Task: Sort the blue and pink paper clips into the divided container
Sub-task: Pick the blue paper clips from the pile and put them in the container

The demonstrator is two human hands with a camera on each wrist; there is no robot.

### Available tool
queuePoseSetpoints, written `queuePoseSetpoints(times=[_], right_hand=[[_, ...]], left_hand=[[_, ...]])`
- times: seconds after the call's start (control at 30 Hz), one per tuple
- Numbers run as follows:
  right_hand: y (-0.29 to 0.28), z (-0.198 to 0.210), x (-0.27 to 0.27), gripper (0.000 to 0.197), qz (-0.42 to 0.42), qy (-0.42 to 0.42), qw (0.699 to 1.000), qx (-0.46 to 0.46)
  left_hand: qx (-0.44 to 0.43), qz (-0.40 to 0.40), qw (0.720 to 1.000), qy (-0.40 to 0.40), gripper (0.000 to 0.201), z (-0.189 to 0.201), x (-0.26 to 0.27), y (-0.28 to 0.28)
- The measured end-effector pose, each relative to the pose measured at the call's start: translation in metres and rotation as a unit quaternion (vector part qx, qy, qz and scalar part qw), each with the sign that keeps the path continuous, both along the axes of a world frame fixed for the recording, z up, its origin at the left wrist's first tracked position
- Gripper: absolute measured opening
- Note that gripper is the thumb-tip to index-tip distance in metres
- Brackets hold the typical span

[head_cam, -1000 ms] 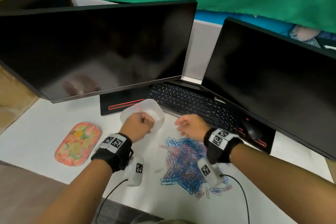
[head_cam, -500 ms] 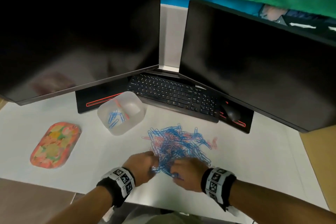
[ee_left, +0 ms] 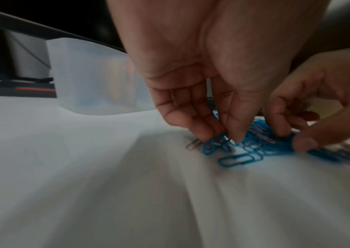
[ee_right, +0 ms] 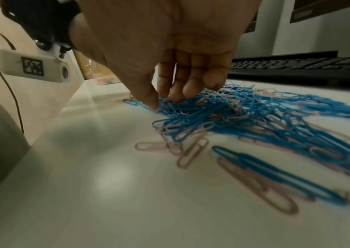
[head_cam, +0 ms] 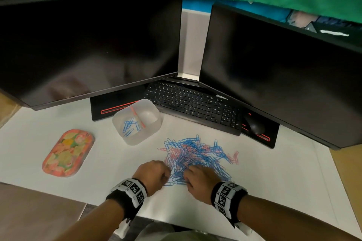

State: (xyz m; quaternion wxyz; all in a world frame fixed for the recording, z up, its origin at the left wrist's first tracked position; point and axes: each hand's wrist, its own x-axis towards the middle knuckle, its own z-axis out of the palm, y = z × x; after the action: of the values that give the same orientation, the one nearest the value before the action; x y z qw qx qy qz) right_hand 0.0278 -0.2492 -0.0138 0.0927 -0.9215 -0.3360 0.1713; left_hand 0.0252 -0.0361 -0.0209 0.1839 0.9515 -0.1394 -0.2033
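Observation:
A heap of blue and pink paper clips lies mid-table. Behind it to the left stands the translucent divided container; its left compartment holds several blue clips, and a pink clip rests along the divider. My left hand is at the heap's near left edge, thumb and fingers pinching a blue clip. My right hand is just beside it, with its thumb and curled fingers closing on blue clips at the near edge of the heap.
Two dark monitors overhang the back of the table. A black keyboard and mouse lie under them. A flowery oval tray lies at the left. The table's front edge runs just under my wrists.
A second ago my left hand was at the container and my right hand beyond the heap. Both came back to the heap's near edge; since half a second ago they have barely moved.

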Motion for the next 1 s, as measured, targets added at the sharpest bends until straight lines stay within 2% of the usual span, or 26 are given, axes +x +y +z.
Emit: queuePoseSetpoints(times=[0.13, 0.2, 0.33, 0.53, 0.6, 0.67, 0.73, 0.8, 0.9, 1.0], right_hand=[[0.01, -0.006, -0.003, 0.021, 0.039, -0.02, 0.999, -0.022], [0.012, -0.012, -0.002, 0.017, 0.03, 0.0, 0.999, -0.014], [0.019, -0.004, 0.002, 0.004, 0.009, 0.028, 0.999, -0.014], [0.022, -0.001, 0.004, 0.015, 0.062, 0.062, 0.996, 0.019], [0.021, -0.007, 0.004, 0.016, 0.089, 0.072, 0.993, 0.02], [0.022, -0.008, 0.004, 0.02, 0.104, 0.08, 0.991, 0.019], [0.024, -0.005, 0.005, 0.023, 0.087, 0.074, 0.993, 0.029], [0.026, -0.002, 0.004, 0.025, 0.076, 0.075, 0.994, 0.027], [0.027, 0.001, 0.003, 0.024, 0.072, 0.075, 0.994, 0.023], [0.027, 0.001, 0.004, 0.026, 0.084, 0.07, 0.994, 0.025]], left_hand=[[-0.074, 0.067, 0.995, 0.009, 0.018, 0.002, 0.002, 0.009], [-0.118, 0.099, 0.988, 0.02, 0.018, 0.005, 0.003, 0.011], [-0.241, 0.207, 0.945, 0.076, 0.028, 0.008, 0.004, 0.013], [-0.322, 0.273, 0.894, 0.149, 0.021, 0.006, 0.001, 0.012], [-0.325, 0.272, 0.888, 0.178, 0.02, 0.003, 0.0, 0.011], [-0.273, 0.248, 0.913, 0.172, 0.015, 0.0, -0.002, 0.011], [-0.194, 0.188, 0.953, 0.14, 0.011, -0.003, -0.005, 0.011], [-0.133, 0.114, 0.979, 0.107, 0.009, -0.006, -0.009, 0.009], [-0.051, 0.023, 0.997, 0.05, 0.016, -0.012, -0.014, 0.005], [-0.016, -0.008, 1.0, 0.023, 0.021, -0.015, -0.015, 0.004]])
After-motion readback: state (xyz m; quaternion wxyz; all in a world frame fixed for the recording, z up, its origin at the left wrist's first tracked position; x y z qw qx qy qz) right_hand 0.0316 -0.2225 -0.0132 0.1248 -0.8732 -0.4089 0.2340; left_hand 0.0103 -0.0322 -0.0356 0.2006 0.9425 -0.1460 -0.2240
